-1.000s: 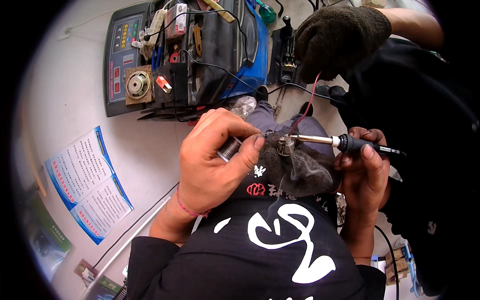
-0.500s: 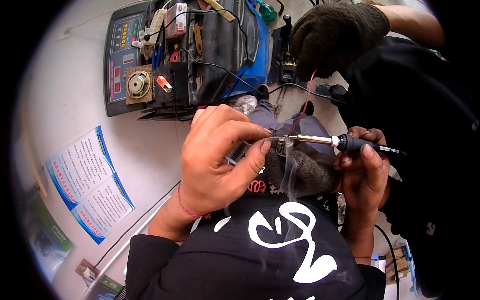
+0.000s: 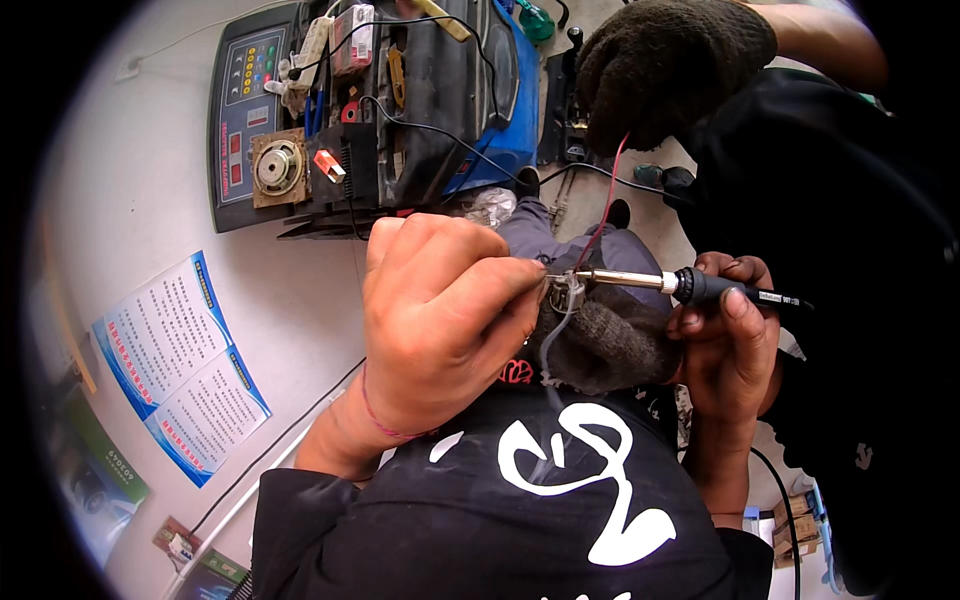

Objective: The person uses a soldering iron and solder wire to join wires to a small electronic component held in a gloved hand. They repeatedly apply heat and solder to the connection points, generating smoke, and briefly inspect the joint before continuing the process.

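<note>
A soldering iron (image 3: 628, 279) with a black handle lies in my right hand (image 3: 735, 325), its fingers closed round it. Its tip touches a small metal part (image 3: 567, 293) near the middle. On the other side, my left hand (image 3: 440, 305) is pinched right beside that tip, on a thin strand of solder wire mostly hidden by the fingers. A co-worker's dark gloved hand (image 3: 625, 345) supports the metal part from below. Another gloved hand (image 3: 675, 75), upper right, holds a thin red wire (image 3: 612, 195) that runs down to the tip. Grey smoke (image 3: 550, 345) drifts off the joint.
At the upper left stands a machine with a button panel (image 3: 250, 75); a speaker (image 3: 278, 167), a small red-and-white box (image 3: 329, 165) and tools lie on it. A black cable (image 3: 450, 142) crosses from it. The co-worker's dark clothing (image 3: 840, 250) fills the right.
My left hand has closed up and its fingertips have come nearer the tip; the strand showing before is now mostly covered. The upper glove shifted slightly left. The iron stays put; the smoke has changed shape.
</note>
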`<state>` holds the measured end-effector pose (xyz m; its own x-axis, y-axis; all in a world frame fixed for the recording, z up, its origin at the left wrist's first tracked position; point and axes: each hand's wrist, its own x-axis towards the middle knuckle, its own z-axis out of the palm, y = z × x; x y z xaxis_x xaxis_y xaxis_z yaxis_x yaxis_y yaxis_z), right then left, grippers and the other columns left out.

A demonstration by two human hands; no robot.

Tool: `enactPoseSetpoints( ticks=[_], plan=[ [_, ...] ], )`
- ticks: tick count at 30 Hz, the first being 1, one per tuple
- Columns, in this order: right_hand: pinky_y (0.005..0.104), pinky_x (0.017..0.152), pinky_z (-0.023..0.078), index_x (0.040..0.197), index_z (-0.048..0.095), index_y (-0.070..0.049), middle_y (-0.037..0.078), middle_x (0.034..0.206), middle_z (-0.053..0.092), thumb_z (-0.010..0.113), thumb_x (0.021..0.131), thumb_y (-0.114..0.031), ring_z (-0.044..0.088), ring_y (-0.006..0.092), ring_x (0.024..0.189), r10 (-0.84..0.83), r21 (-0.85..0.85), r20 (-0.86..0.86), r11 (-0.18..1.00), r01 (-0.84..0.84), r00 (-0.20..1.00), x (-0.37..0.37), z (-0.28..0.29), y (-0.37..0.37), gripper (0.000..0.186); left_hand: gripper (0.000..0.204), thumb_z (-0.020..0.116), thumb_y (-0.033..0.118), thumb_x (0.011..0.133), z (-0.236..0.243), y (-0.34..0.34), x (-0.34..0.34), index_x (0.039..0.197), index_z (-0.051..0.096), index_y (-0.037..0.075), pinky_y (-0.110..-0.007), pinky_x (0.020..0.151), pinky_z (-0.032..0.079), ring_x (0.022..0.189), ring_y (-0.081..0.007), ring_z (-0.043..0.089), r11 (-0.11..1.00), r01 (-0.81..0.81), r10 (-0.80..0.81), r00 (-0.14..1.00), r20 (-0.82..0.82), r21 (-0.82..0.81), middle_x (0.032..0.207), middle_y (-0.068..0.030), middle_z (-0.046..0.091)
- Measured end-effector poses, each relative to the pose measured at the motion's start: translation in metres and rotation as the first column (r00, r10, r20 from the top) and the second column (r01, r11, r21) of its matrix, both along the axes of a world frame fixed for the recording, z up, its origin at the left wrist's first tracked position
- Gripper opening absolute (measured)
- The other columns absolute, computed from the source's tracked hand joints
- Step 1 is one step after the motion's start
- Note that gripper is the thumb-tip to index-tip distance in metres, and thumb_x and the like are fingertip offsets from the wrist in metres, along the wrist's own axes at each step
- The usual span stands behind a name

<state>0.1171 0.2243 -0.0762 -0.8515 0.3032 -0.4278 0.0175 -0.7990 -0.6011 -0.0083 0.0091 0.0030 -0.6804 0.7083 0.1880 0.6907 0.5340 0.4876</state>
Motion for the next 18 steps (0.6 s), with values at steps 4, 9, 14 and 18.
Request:
enactPoseSetpoints(
  ticks=[4, 9, 14, 18],
  plan=[
    [0.0358, 0.071, 0.062, 0.116, 0.044, 0.003, 0.023, 0.107, 0.056, 0.066, 0.091, -0.011, 0.069, 0.0227, 0.075, 0.001, -0.002, -0.004, 1.000, -0.001, 1.000, 0.0001, -0.0005, -0.0002, 0.036, 0.028, 0.079, -0.004, 0.065, 0.0007, 0.0012, 0.0006, 0.090, 0.070, 0.008, -0.035, 0.071, 0.037, 0.075, -0.0214, 0.057, 1.000, 0.021, -0.021, 0.999, -0.041, -0.013, 0.081, -0.0028, 0.063],
    [0.0359, 0.071, 0.063, 0.115, 0.044, 0.003, 0.023, 0.107, 0.056, 0.067, 0.092, -0.011, 0.069, 0.0225, 0.074, 0.003, -0.005, -0.005, 1.000, -0.003, 1.000, -0.0001, -0.0003, -0.0001, 0.035, 0.031, 0.079, -0.004, 0.063, 0.0003, 0.0015, 0.0014, 0.090, 0.070, 0.008, -0.035, 0.070, 0.037, 0.075, -0.0217, 0.057, 0.999, 0.027, -0.028, 0.998, -0.054, -0.018, 0.081, -0.0030, 0.062],
    [0.0357, 0.071, 0.062, 0.115, 0.045, 0.002, 0.023, 0.106, 0.056, 0.067, 0.091, -0.011, 0.068, 0.0223, 0.074, 0.004, -0.012, -0.003, 1.000, -0.004, 1.000, -0.0004, 0.0004, -0.0002, 0.035, 0.033, 0.079, -0.004, 0.061, 0.0019, 0.0024, 0.0017, 0.090, 0.070, 0.007, -0.035, 0.071, 0.037, 0.076, -0.0222, 0.057, 0.999, 0.026, -0.028, 0.999, -0.042, -0.032, 0.081, -0.0037, 0.062],
    [0.0356, 0.071, 0.062, 0.115, 0.045, 0.002, 0.023, 0.105, 0.057, 0.067, 0.091, -0.011, 0.068, 0.0222, 0.074, 0.001, -0.008, 0.002, 1.000, -0.001, 1.000, 0.0006, -0.0012, -0.0002, 0.035, 0.030, 0.079, 0.001, 0.061, -0.0029, 0.0029, 0.0027, 0.088, 0.068, 0.009, -0.035, 0.070, 0.036, 0.074, -0.0206, 0.056, 1.000, 0.019, -0.021, 0.997, -0.075, -0.025, 0.079, -0.0015, 0.059]
  ],
)
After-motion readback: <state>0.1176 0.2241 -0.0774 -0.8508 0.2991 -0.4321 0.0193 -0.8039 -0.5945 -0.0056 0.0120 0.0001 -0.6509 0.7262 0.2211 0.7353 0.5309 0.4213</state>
